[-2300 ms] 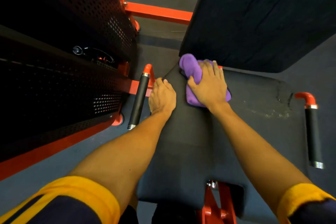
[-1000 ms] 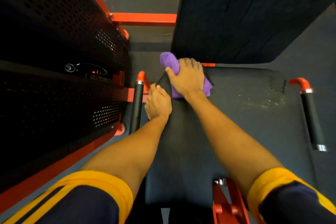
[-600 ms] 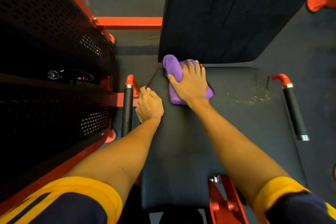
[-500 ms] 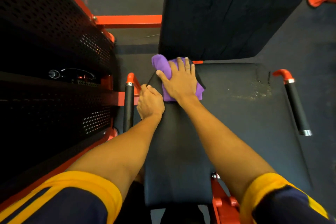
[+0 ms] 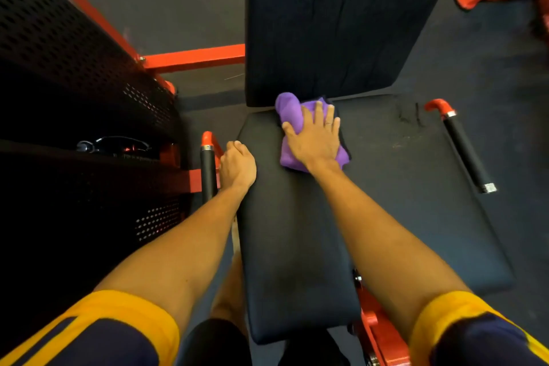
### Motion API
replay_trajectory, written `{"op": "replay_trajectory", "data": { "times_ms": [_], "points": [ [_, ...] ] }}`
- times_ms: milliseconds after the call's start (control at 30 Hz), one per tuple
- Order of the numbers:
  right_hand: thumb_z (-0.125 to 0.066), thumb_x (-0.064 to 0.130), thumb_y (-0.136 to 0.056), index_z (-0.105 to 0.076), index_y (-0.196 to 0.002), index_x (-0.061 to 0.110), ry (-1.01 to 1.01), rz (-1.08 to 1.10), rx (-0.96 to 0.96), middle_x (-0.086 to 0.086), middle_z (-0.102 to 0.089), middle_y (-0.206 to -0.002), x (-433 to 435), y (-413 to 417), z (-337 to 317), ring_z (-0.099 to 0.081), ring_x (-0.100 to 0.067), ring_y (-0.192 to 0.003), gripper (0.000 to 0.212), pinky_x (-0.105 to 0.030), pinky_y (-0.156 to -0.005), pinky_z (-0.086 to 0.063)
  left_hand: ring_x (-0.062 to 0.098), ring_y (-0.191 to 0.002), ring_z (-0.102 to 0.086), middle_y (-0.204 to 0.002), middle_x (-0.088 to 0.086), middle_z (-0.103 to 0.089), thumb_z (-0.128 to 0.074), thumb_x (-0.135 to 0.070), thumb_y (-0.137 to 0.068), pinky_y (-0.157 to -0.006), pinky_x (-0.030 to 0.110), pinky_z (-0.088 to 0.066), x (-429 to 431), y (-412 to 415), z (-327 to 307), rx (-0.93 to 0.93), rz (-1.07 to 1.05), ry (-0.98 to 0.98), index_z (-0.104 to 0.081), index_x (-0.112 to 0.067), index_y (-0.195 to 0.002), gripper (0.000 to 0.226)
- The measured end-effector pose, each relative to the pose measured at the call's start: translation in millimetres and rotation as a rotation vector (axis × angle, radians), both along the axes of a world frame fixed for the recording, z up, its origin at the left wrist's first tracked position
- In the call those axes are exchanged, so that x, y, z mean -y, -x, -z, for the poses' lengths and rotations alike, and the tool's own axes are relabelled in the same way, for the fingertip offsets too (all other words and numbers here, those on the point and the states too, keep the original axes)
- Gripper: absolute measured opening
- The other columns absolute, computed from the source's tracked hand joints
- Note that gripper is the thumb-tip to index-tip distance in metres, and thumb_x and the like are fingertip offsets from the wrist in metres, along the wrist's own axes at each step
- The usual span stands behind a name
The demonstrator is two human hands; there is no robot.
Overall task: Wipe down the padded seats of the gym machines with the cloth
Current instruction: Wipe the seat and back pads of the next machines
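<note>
While right hand (image 5: 315, 140) presses flat on 1 purple cloth (image 5: 289, 111), left hand (image 5: 237, 166) grips edge of 1 padded seat (image 5: 297, 232)

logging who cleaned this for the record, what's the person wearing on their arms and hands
The left sleeve and right sleeve are short, dark navy with broad yellow cuffs; the left also shows yellow stripes. Forearms are bare, no gloves or watch. The right hand wears a thin ring; the left hand shows none.
</note>
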State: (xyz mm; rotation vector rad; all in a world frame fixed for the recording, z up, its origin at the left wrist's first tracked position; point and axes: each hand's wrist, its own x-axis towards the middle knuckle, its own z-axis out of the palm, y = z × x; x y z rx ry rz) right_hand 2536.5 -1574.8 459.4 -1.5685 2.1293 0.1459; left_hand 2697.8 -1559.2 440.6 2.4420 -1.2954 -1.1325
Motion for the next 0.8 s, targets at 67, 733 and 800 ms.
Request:
{"op": "replay_trajectory", "data": {
  "times_ms": [67, 733, 800],
  "points": [
    [-0.035, 0.059, -0.105, -0.025, -0.161, 0.018, 0.022, -0.051, 0.048, -0.011, -0.01, -0.171, -6, -16, -4, 0.002, -0.033, -0.158, 0.07, -0.048, -0.127, 0.003, 0.043, -0.13, -0.049, -0.138, 0.026, -0.055, -0.021, -0.031, -0.111, -0.108, 0.045, -0.034, 1, -5, 1, -0.044, 0.017, -0.014, -0.051, -0.002, -0.135, 0.048],
    [-0.03, 0.06, -0.103, -0.013, -0.164, 0.027, 0.086, -0.12, 0.028, 0.0, -0.011, -0.171, -89, 24, -19, -0.007, -0.026, -0.159, 0.072, -0.047, -0.127, -0.001, 0.023, -0.142, -0.039, -0.15, 0.009, -0.048, -0.045, -0.018, -0.105, -0.119, 0.037, -0.03, 50, 15, 8, -0.011, 0.637, 0.348, -0.051, -0.01, -0.144, 0.04],
    [-0.026, 0.062, -0.1, -0.02, -0.163, 0.024, 0.054, -0.047, -0.049, 0.0, -0.015, -0.171, -97, 44, -18, -0.01, -0.026, -0.158, 0.074, -0.049, -0.127, -0.002, 0.023, -0.139, -0.042, -0.146, 0.009, -0.049, -0.044, -0.017, -0.106, -0.117, 0.038, -0.035, 53, 32, 7, -0.01, 0.638, 0.344, -0.052, -0.009, -0.142, 0.038]
  ]
}}
